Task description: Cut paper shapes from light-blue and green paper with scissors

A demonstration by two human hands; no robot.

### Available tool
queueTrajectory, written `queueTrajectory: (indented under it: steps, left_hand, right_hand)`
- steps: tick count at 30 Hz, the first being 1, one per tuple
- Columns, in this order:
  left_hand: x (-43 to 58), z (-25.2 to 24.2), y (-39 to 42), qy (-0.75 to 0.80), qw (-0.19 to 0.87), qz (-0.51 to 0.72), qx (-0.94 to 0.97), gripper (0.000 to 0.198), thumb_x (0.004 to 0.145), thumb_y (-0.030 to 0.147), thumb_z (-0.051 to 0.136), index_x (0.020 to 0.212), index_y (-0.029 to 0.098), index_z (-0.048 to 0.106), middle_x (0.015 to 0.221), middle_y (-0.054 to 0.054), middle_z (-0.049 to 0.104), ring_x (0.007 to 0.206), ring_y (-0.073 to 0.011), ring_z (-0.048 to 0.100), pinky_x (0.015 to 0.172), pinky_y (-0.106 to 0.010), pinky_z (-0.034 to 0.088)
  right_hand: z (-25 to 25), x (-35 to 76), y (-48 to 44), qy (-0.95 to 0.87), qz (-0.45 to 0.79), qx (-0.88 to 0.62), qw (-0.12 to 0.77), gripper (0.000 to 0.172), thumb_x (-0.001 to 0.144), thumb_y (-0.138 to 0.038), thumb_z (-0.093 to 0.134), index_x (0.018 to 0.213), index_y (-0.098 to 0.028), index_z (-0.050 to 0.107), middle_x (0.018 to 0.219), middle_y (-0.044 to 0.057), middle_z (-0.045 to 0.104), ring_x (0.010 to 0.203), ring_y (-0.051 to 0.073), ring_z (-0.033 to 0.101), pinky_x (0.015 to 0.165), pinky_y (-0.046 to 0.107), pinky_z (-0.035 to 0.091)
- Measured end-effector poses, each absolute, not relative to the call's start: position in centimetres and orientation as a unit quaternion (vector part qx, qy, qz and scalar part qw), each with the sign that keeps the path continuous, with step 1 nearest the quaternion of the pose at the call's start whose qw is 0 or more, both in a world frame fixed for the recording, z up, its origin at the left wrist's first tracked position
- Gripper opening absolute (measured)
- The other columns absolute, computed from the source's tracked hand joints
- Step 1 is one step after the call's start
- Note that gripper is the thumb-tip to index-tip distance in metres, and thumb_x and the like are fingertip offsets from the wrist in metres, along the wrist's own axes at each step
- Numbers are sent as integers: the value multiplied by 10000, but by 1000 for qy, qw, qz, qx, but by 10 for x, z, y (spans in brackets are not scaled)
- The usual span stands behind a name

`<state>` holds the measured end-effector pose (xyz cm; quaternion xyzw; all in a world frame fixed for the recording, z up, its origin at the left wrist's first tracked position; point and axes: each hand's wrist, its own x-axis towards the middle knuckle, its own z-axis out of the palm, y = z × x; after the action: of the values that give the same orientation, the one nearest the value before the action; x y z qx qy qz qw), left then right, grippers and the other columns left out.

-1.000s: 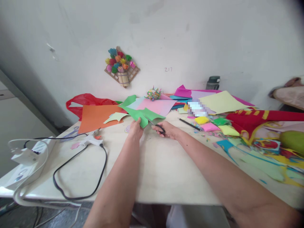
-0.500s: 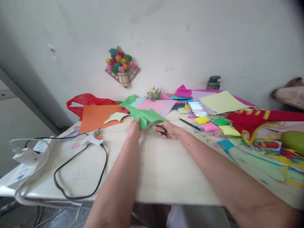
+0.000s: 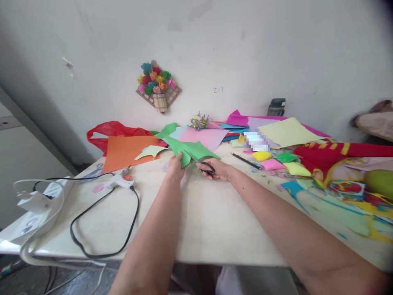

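My left hand [image 3: 175, 165] pinches the near left edge of a sheet of green paper [image 3: 198, 149], held up just above the table. From the right, my right hand [image 3: 217, 169] grips black-handled scissors [image 3: 209, 167], fingers wrapped round the loops. The blades point up and left and lie across the green paper close to my left thumb. A cut edge curves near the blades, and a flap of the sheet hangs by my left fingers. How far the blades are apart is too small to tell.
A white glue gun [image 3: 122, 181] with a looped black cable [image 3: 73, 229] lies left, near a power strip [image 3: 52, 200]. Orange paper [image 3: 129, 149] and a red bag [image 3: 116, 129] are behind it. A pencil [image 3: 245, 161], clay packets [image 3: 273, 164] and paper scraps [image 3: 340, 211] lie right.
Both hands keep nearly the same place. The green paper's right end has shifted very slightly to the right, and the scissors have barely moved.
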<state>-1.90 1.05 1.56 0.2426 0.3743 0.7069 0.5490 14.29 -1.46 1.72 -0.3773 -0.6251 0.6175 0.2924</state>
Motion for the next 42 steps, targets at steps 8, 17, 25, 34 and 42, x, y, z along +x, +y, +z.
queueTrajectory:
  steps: [8, 17, 25, 34, 42]
  left_hand:
    - [-15, 17, 8, 369, 544, 709, 257, 72, 777, 134, 546, 829, 181, 562, 664, 18, 613, 587, -109, 590, 669, -302, 532]
    - [-16, 15, 10, 354, 545, 704, 286, 77, 767, 147, 558, 835, 182, 560, 698, 15, 619, 591, -111, 586, 676, -307, 521]
    - [-15, 15, 8, 356, 546, 702, 286, 106, 755, 155, 575, 856, 184, 568, 681, 17, 620, 542, -96, 561, 614, -264, 512]
    - [-15, 14, 10, 353, 546, 705, 282, 134, 749, 160, 587, 877, 196, 577, 699, 20, 628, 571, -101, 571, 616, -260, 505]
    - [-13, 16, 8, 351, 543, 709, 281, 177, 737, 199, 617, 909, 197, 571, 686, 12, 633, 579, -106, 573, 604, -242, 508]
  right_hand:
    - [19, 140, -17, -609, 624, -376, 312, 317, 779, -434, 562, 790, -119, 522, 496, -30, 512, 313, 38, 418, 228, 131, 164]
    - [21, 142, -17, -596, 645, -362, 313, 340, 789, -457, 544, 791, -118, 517, 500, -19, 519, 325, 46, 436, 236, 130, 183]
    - [20, 140, -18, -589, 639, -369, 328, 313, 798, -426, 546, 781, -114, 522, 494, -22, 510, 312, 41, 419, 231, 128, 170]
    - [18, 137, -17, -586, 643, -358, 339, 292, 800, -411, 542, 778, -120, 518, 490, -29, 502, 309, 42, 416, 228, 127, 167]
    - [17, 137, -17, -581, 655, -344, 340, 275, 811, -396, 529, 787, -123, 510, 496, -27, 505, 314, 47, 427, 229, 130, 171]
